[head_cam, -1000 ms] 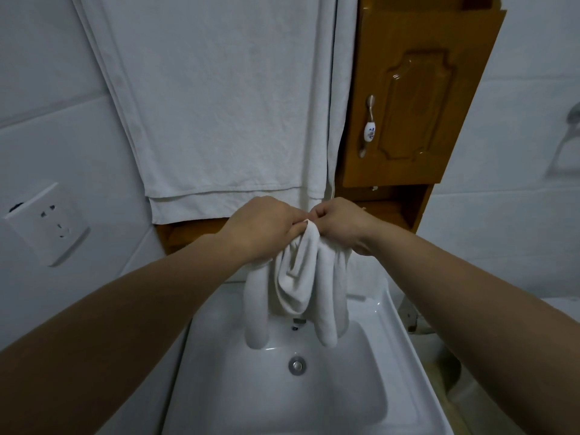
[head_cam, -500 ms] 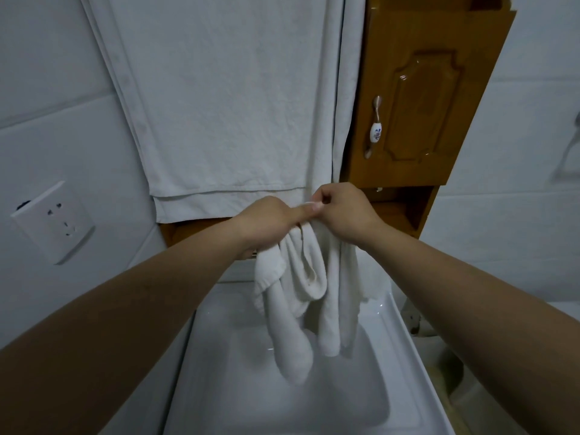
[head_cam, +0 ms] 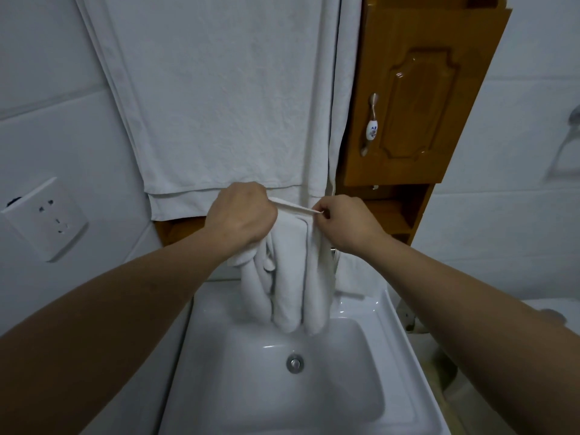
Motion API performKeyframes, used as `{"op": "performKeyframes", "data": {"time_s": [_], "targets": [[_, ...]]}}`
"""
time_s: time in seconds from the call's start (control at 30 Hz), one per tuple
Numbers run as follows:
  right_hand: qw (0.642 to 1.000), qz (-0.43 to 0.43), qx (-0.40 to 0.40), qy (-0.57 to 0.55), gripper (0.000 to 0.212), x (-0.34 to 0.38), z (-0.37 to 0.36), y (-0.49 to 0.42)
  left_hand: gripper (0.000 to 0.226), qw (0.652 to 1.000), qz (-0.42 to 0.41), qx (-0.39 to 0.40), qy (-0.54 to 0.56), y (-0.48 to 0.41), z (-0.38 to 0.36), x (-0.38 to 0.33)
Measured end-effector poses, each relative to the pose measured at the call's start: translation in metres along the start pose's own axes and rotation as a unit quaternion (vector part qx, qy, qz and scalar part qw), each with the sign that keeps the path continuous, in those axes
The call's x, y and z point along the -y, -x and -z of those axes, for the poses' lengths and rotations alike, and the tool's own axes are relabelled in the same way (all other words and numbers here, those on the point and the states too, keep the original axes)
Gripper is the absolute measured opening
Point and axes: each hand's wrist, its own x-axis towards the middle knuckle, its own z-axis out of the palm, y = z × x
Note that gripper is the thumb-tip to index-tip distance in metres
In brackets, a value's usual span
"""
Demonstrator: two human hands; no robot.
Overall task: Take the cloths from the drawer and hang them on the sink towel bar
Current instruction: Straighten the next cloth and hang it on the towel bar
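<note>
We hold a white cloth (head_cam: 292,274) above the sink (head_cam: 405,365): our left hand (head_cam: 241,215) is closed in a fist on its top edge, our right hand (head_cam: 348,224) pinches the same edge, stretched taut between both grips. The cloth's folds dangle over the sink basin, below a large hanging towel (head_cam: 226,98)

There is one camera, worn on the person's head. It looks forward and down, close above the white square sink (head_cam: 405,334), facing the white tiled wall (head_cam: 47,58). Both bare arms reach in from the bottom corners.
</note>
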Motion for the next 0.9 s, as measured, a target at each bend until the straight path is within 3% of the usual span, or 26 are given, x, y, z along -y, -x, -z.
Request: {"op": "performKeyframes", "data": {"time_s": [0.13, 0.27, 0.4, 0.5, 0.63, 0.73, 0.9], "targets": [[0.999, -0.014, 0.007, 0.040, 0.020, -0.009, -0.002, 0.003, 0.018, 0.999, 0.016, 0.000, -0.040, -0.004, -0.006, 0.018], [0.994, -0.057, 0.081, 0.037, 0.010, -0.022, -0.005, 0.007, 0.026, 0.997, 0.009, 0.023, -0.076, -0.006, -0.009, 0.032], [0.989, -0.104, 0.091, 0.049, 0.019, -0.044, -0.005, 0.012, 0.023, 0.994, 0.067, 0.033, -0.080, -0.007, 0.013, 0.050], [0.982, -0.155, 0.088, -0.056, 0.020, -0.058, 0.002, 0.017, 0.020, 0.984, 0.075, 0.082, -0.137, -0.006, 0.025, 0.067], [0.967, -0.152, 0.094, -0.180, 0.019, -0.055, 0.011, 0.025, 0.025, 0.985, 0.087, 0.069, -0.135, -0.007, 0.020, 0.076], [0.949, -0.140, 0.093, -0.267, 0.015, -0.046, 0.017, 0.027, 0.024, 0.989, 0.117, 0.059, -0.071, -0.010, 0.014, 0.081], [0.903, -0.147, 0.070, -0.398, 0.019, -0.023, 0.025, 0.022, 0.040, 0.977, 0.131, 0.156, 0.058, -0.009, 0.012, 0.064]]}}
